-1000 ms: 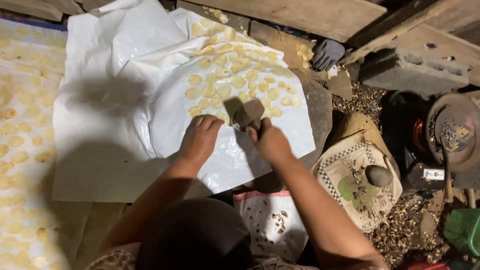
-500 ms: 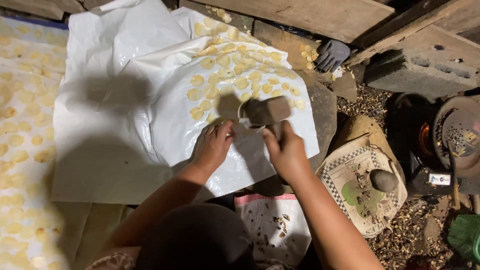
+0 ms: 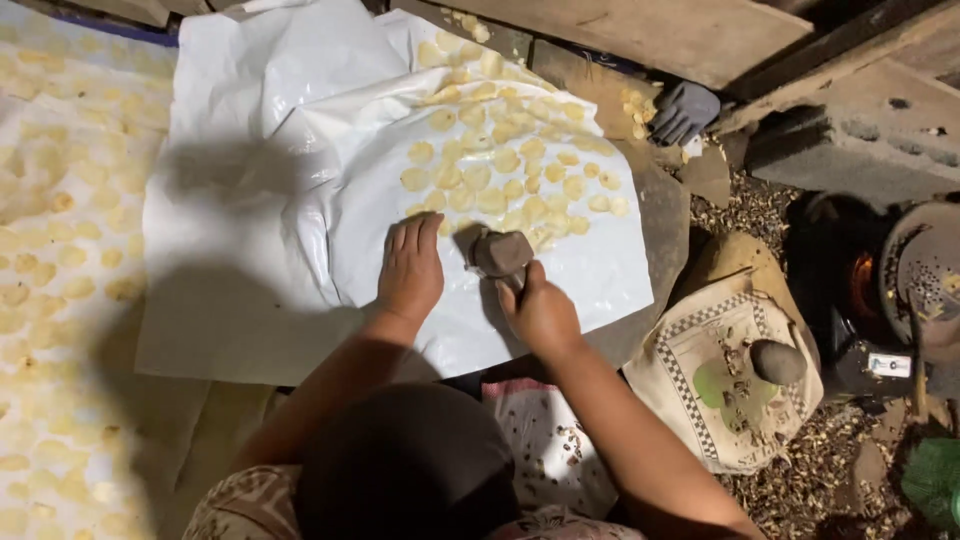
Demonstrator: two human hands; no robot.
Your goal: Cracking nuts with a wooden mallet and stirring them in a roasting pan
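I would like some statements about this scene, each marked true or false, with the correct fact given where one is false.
1. The right hand holds a dark mallet-like tool. True.
2. The left hand is lifted high above the white plastic sheet. False: it lies flat on the sheet.
3. Many pale flattened pieces lie on the sheet ahead of the hands. True.
4. A smooth dark stone sits on the patterned cloth at the person's right. True.
5. The sheet near the hands is black. False: it is white.
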